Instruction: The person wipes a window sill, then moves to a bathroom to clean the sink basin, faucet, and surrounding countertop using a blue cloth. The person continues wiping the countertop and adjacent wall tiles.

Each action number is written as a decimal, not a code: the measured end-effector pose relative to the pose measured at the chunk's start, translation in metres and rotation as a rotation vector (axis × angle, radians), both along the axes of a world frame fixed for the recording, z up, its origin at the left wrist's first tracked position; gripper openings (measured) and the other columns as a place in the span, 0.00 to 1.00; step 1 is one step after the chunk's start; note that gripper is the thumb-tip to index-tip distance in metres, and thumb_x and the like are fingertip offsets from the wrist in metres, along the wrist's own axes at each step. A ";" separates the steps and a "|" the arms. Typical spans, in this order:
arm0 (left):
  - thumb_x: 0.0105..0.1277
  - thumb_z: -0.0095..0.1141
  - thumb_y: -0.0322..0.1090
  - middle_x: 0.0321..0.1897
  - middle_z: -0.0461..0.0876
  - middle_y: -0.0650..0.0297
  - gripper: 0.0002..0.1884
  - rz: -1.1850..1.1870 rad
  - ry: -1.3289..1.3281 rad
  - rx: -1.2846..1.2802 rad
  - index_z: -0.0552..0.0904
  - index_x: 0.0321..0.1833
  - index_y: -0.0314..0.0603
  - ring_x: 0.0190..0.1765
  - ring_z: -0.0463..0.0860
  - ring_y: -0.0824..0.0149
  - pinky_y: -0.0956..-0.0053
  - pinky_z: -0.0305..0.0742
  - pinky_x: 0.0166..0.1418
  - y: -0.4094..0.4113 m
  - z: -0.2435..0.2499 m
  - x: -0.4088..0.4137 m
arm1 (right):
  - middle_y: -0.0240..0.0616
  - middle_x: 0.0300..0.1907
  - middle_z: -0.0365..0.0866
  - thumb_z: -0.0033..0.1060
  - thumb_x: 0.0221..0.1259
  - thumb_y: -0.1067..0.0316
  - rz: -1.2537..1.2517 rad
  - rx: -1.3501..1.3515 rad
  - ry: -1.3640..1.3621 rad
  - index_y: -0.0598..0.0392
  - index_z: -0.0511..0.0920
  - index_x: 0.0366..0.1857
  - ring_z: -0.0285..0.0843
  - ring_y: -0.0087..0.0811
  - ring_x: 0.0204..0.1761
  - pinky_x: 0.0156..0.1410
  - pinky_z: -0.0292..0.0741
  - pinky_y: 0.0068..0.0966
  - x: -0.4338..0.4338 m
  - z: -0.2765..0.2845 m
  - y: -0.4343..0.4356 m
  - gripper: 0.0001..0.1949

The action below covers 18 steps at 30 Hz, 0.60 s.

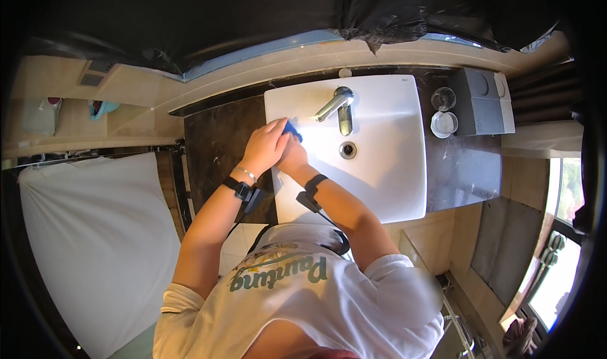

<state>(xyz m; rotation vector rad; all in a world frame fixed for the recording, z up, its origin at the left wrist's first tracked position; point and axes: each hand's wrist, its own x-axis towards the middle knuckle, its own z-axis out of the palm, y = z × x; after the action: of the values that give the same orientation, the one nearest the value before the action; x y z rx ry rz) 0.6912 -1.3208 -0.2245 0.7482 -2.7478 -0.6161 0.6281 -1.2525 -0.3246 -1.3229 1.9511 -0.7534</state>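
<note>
A small blue cloth or sponge (292, 130) shows past my fingers at the left side of a white washbasin (389, 169). My left hand (263, 145) and my right hand (292, 156) are pressed together around it, the left overlapping the right. Most of the blue piece is hidden by the fingers, so its exact kind is unclear. To the right of my hands, a chrome faucet (335, 104) reaches over the basin. The round drain (348, 150) lies below its spout, and no running water is visible.
A dark marble-look countertop (220, 155) surrounds the basin. On its right stand two clear glasses (444, 124) beside a grey box (474, 103). Black plastic sheeting (237, 17) hangs above the back wall. White sheeting (99, 226) covers something at left.
</note>
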 end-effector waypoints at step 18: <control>0.68 0.55 0.37 0.66 0.70 0.46 0.27 -0.112 -0.098 0.075 0.69 0.70 0.39 0.67 0.70 0.46 0.55 0.62 0.74 0.085 -0.074 0.077 | 0.45 0.53 0.74 0.62 0.59 0.54 0.007 0.002 0.220 0.45 0.76 0.56 0.74 0.52 0.56 0.59 0.74 0.47 -0.018 -0.035 0.104 0.21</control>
<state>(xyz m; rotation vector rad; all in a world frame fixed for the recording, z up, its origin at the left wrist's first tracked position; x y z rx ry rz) 0.7678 -1.2358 -0.2986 0.6602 -2.8870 -0.7274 0.6103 -1.1489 -0.3593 -1.4631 2.1152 -0.6231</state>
